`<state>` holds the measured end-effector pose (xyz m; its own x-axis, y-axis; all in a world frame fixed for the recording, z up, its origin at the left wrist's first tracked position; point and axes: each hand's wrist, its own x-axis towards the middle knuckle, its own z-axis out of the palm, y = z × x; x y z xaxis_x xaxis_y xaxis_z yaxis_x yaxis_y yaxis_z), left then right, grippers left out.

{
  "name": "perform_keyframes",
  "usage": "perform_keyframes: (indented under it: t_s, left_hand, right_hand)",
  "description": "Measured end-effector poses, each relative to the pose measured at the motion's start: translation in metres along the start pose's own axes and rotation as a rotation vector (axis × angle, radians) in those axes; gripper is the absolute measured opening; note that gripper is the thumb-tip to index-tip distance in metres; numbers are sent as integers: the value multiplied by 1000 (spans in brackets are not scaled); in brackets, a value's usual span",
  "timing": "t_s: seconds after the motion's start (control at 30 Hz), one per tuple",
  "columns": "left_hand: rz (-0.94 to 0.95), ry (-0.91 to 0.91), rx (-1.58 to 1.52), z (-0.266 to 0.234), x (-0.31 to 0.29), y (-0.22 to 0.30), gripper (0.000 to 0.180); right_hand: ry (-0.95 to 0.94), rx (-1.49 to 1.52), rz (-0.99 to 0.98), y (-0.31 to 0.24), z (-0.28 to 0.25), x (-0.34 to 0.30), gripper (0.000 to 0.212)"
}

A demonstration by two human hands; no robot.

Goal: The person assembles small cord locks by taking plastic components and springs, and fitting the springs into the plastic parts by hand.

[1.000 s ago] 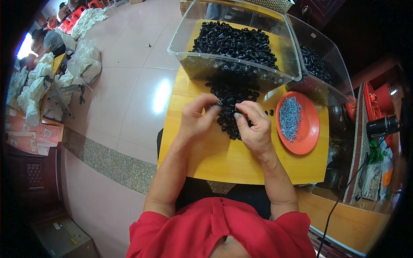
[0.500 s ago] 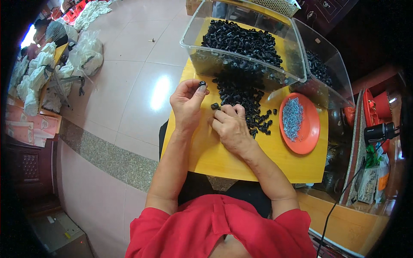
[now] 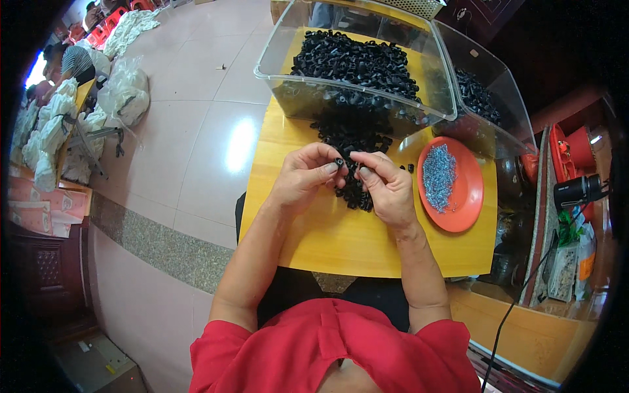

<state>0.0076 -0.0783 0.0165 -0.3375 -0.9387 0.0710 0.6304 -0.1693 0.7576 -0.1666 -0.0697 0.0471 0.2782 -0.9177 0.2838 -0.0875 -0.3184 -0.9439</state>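
My left hand (image 3: 304,175) pinches a small black plastic part (image 3: 339,162) with a round hole between thumb and fingertips. Close beside it on the right, my right hand (image 3: 391,188) has its thumb and forefinger drawn together; anything between them is too small to make out. Beneath and beyond both hands, a loose pile of similar black parts (image 3: 350,136) spreads over the yellow tabletop (image 3: 327,252). To the right lies an orange-red oval plate (image 3: 468,196) bearing a heap of tiny silvery metal pieces (image 3: 439,177), perhaps screws.
A clear plastic bin (image 3: 354,84) full of black parts stands behind the pile, with a second clear bin (image 3: 517,131) to its right. A black cylindrical device (image 3: 576,191) with a cable is at far right. White bundles (image 3: 52,134) and people occupy the far left.
My right hand has come up from the pile to meet my left hand. The left hand, still pinching its black part, has moved right and nearer to me.
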Motion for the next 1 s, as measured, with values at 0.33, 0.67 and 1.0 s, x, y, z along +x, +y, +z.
perform_keyframes:
  t_s: [0.33, 0.67, 1.0]
  left_hand:
    - [-122, -8, -71, 5, 0, -4, 14]
    - [-143, -38, -46, 5, -1, -7, 16]
    - [-140, -32, 71, 5, -2, -10, 14]
  right_hand:
    - [71, 383, 264, 0, -13, -3, 15]
    - [-21, 364, 300, -8, -11, -5, 10]
    - [15, 225, 276, -4, -5, -5, 6]
